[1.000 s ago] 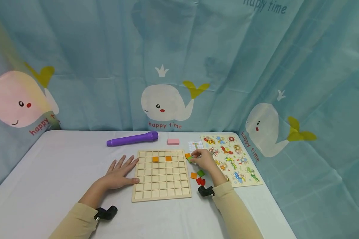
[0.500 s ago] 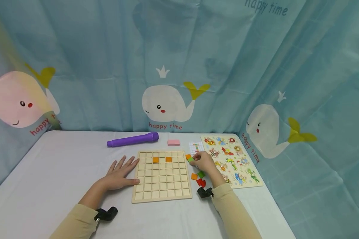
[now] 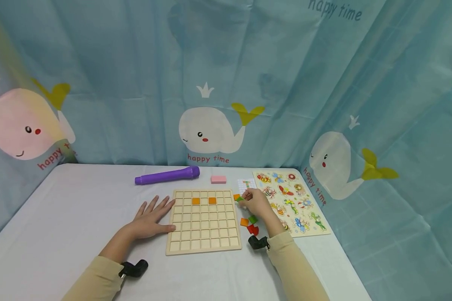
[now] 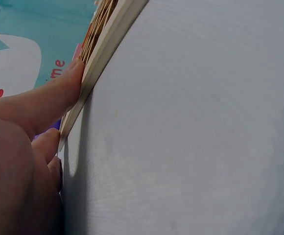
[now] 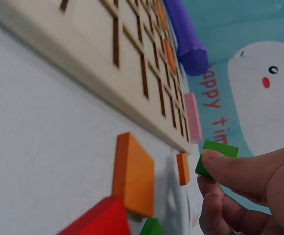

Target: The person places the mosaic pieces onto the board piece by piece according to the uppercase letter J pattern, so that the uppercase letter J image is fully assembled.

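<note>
My right hand (image 3: 257,202) pinches a small green square tile (image 5: 223,148) between thumb and fingers, just off the right edge of a wooden grid board (image 3: 205,248). An orange tile (image 5: 182,169) lies right beside those fingertips. Two orange tiles sit in cells of the board's second row from the back, the left one (image 3: 196,201) and the right one (image 3: 212,200). Spread flat on the table, my left hand (image 3: 147,221) touches the board's left edge with straight fingers; its thumb (image 4: 66,88) lies against the wooden side.
Nearer me on the right lie another orange tile (image 3: 244,222), a green tile (image 3: 252,219) and red pieces (image 3: 252,229). A gridded pattern card (image 3: 246,184) and an insect picture board (image 3: 301,209) are farther right. Behind the grid board are a purple microphone-shaped stick (image 3: 167,175) and a pink block (image 3: 218,179).
The green tile has turned slightly between my right fingertips, and that hand has shifted only a little. My left hand and the grid board stay in place.
</note>
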A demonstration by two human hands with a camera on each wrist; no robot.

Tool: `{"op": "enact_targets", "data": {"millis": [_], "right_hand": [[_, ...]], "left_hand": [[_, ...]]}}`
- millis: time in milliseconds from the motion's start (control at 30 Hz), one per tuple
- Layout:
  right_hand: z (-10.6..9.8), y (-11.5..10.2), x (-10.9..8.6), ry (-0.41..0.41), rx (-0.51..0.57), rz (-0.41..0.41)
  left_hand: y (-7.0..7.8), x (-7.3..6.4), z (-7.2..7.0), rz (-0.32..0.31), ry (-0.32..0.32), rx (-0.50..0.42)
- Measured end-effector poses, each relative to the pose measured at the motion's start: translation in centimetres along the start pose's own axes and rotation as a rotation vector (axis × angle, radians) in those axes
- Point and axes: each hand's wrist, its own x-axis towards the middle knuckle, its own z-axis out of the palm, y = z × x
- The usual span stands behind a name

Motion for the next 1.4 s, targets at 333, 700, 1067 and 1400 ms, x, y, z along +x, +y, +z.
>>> {"op": "enact_targets", "data": {"millis": [333, 700, 1067, 1400], "right_hand": [[0.7, -3.0, -0.3, -0.034, 0.006, -0.139], [2.5, -5.1, 0.5, -0.109, 0.104, -0.153], [4.9, -6.3, 2.0, -0.133, 0.095, -0.161], [7.0, -7.2, 3.3, -0.135, 0.015, -0.200]], "left_hand": [[-0.2, -0.2, 0.3, -0.003, -0.005, -0.004], [-0.3, -0.3, 0.3, 0.000, -0.008, -0.007], [-0.2, -0.1, 0.1, -0.005, -0.020, 0.004], [-0.3, 0.0, -0.1, 0.000, -0.017, 0.001]]}}
